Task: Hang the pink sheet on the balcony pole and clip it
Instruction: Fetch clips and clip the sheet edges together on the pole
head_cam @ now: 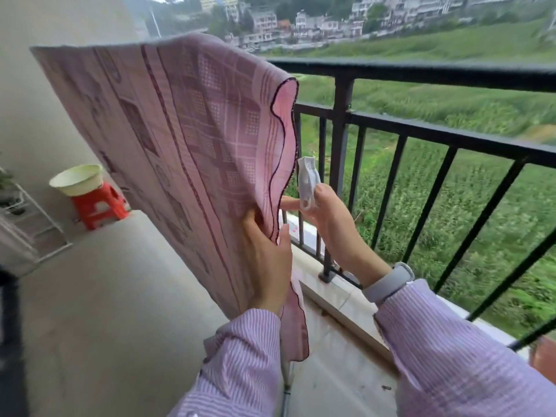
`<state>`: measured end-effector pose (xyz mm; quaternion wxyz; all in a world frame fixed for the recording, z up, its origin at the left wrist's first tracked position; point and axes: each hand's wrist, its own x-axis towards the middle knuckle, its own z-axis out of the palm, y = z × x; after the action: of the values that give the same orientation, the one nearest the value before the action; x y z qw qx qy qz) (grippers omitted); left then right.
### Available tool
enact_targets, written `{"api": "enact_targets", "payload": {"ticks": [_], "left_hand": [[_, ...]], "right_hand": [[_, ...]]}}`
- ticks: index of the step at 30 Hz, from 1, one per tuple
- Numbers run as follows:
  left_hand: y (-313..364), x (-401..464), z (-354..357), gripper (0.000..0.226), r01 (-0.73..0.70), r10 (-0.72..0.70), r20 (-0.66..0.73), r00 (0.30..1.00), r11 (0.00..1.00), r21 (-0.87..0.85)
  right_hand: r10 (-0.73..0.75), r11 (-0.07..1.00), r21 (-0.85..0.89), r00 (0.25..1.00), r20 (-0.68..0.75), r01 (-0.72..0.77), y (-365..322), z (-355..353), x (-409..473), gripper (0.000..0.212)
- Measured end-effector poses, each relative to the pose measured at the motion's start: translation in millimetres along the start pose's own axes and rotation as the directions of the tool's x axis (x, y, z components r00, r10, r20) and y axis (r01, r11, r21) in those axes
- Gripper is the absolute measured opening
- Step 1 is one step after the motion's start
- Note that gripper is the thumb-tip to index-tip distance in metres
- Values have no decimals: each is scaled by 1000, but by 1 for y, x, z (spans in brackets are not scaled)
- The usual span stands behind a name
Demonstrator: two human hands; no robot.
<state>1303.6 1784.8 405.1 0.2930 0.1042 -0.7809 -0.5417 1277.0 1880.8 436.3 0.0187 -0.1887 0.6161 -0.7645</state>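
A home balcony, high up: black metal railing [436,127] along a stone ledge [340,299], green field [451,206] below, houses [301,25] beyond, red plastic stool [99,206] in the corner.

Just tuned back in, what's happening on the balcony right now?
The pink sheet is already draped over a pole, hanging beside the balcony railing. The left hand pinches the sheet's wavy side edge. The right hand holds a white clothes clip upright close to that edge, not yet on the fabric. So clipping remains.
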Motion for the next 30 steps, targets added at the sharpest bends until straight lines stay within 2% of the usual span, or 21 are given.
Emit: {"api": "enact_targets", "payload": {"ticks": [3,6,8,10,14,22,27,30], "left_hand": [[-8,-1,5,13,-36,37,-73,997,999,14],[-22,-10,1,17,-87,94,-99,991,994,71],[-30,-12,-5,17,-164,180,-112,977,977,138],[-32,-9,-13,15,-210,225,-72,972,963,167],[-26,2,-28,23,-177,168,69,983,970,169],[-7,1,-29,27,-149,120,123,985,951,271],[-5,2,-24,27,-136,103,143,984,961,241],[-9,6,-27,27,-158,118,178,977,959,233]], "right_hand": [[-69,989,-137,995,-73,59,1,-10,-5,24],[-113,930,-363,985,-132,58,24,-22,-24,17],[-60,836,-548,990,-124,-18,48,-29,-42,24],[0,755,-649,991,-137,-90,67,-30,-61,32],[-4,699,-704,983,-184,-129,82,-17,-81,31],[-132,627,-768,954,-271,-132,79,8,-84,14],[-162,606,-779,934,-318,-160,78,20,-74,15],[-132,574,-794,935,-330,-200,80,22,-61,18]]}}
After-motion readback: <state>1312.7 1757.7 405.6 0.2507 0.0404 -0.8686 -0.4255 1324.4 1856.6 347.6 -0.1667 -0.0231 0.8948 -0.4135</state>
